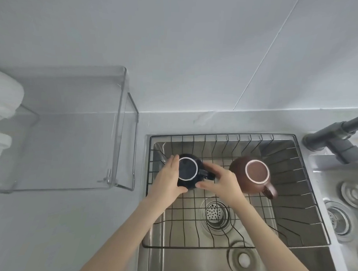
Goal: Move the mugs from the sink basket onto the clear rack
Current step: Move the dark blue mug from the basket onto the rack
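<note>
A dark blue mug (187, 169) stands upside down in the far left corner of the black wire sink basket (299, 208). My left hand (168, 178) cups its left side, and my right hand (223, 178) holds its right side at the handle. A brown mug (254, 174) stands upside down to the right in the same basket, handle pointing toward the near right, untouched. The clear rack (121, 121) sits on the counter left of the sink, with nothing on its top.
A dark grey faucet (336, 134) rises at the far right. The steel sink (190, 259) has a drain under the basket, and a second basin (342, 202) lies to the right. White objects (2, 100) sit at the left edge by the rack.
</note>
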The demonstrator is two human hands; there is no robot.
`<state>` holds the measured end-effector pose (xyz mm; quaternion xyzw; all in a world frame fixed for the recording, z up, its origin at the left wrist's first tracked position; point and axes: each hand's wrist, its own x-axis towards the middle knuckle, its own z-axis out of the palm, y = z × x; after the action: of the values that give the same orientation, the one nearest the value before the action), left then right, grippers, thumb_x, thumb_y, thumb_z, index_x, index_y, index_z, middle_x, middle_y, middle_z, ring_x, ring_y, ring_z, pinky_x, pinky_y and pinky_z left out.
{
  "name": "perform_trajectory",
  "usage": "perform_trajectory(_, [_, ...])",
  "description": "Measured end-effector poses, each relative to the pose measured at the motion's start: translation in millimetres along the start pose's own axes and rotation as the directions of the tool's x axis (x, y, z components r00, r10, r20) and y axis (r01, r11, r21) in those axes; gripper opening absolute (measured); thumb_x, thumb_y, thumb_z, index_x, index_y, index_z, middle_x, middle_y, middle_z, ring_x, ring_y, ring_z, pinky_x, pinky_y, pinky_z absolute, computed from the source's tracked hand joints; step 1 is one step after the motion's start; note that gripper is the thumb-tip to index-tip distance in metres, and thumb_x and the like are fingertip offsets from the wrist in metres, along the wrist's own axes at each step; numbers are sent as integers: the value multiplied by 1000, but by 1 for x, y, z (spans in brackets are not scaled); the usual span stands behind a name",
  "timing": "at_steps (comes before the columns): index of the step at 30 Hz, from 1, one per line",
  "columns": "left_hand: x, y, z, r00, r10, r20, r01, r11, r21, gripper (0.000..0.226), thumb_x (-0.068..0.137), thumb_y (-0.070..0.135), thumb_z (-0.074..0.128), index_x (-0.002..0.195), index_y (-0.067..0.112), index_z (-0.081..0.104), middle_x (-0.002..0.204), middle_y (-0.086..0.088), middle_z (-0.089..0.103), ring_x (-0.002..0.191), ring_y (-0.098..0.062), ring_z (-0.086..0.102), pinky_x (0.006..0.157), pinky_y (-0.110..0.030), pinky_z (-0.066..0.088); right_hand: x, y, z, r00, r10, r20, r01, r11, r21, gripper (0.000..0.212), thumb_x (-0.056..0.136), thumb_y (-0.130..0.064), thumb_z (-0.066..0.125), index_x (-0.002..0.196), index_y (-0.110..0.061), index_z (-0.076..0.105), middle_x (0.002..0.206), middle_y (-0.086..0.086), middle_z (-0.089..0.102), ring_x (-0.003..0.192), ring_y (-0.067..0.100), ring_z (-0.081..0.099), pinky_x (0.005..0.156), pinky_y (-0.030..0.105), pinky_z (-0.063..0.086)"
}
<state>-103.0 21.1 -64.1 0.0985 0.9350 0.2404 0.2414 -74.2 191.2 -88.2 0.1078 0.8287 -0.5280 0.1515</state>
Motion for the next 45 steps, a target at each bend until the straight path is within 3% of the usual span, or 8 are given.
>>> perform_trajectory(9, [-6,8,-11,1000,-8,18,8,1000,-13,96,69,23,75,142,9,15,152,-11,26,137,-27,32,111,-34,28,-6,-12,-2,1000,4,-30,-5,1000,-23,58,58,-15,81,83,-62,59,77,-39,67,90,1,66,88,27,52])
perform_trajectory(12, [-18,19,-30,1000,17,-26,-17,1000,-11,96,68,24,76,142,9,17,151,-11,30,134,-27,35,108,-33,29,-14,-32,-14,998,-23,-52,23,1000,0,58,57,-13,83,98,-50,63,82,-27,72,92,4,66,93,32,52])
perform_trajectory(15, [-39,38,-68,987,90,-135,-91,996,-2,93,67,28,77,140,10,21,144,-8,41,128,-24,43,104,-30,34,-26,-72,-38,996,-74,-53,74,997,0,63,57,-13,84,115,-22,63,100,-10,71,94,-2,65,90,16,50])
perform_trajectory(20, [-88,65,-155,905,244,-348,-207,968,139,93,66,38,75,139,12,22,138,-3,47,121,-21,48,98,-29,37,-47,-170,-68,961,-276,-29,277,961,6,67,43,-34,85,107,-24,68,103,-11,74,99,2,66,90,18,50])
perform_trajectory(24, [-113,50,-231,818,235,-525,-187,972,143,80,58,40,79,126,17,43,114,-1,64,100,-23,58,83,-33,45,-45,-254,-57,903,-429,23,430,902,-49,60,51,-23,83,109,-18,68,103,-5,75,95,3,68,87,19,50])
perform_trajectory(31, [-96,-1,-289,827,136,-545,-138,990,38,61,48,31,83,104,22,62,89,1,71,79,-20,58,70,-29,45,1,-312,-4,878,-470,93,479,867,-137,32,62,-18,80,92,-26,71,98,19,72,93,34,65,94,54,47])
perform_trajectory(41, [-60,-69,-288,869,37,-493,-78,995,-62,53,43,30,85,92,22,66,70,7,62,68,-17,55,53,-23,38,56,-309,52,888,-407,213,447,872,-200,26,68,-14,77,93,-17,71,93,19,71,76,23,57,80,38,48])
perform_trajectory(45, [-56,-76,-281,873,25,-488,-75,994,-83,52,45,29,84,94,24,67,70,8,61,68,-16,54,51,-16,34,68,-303,57,890,-385,244,436,875,-211,31,67,-14,78,98,-14,69,99,20,70,93,35,62,92,48,50])
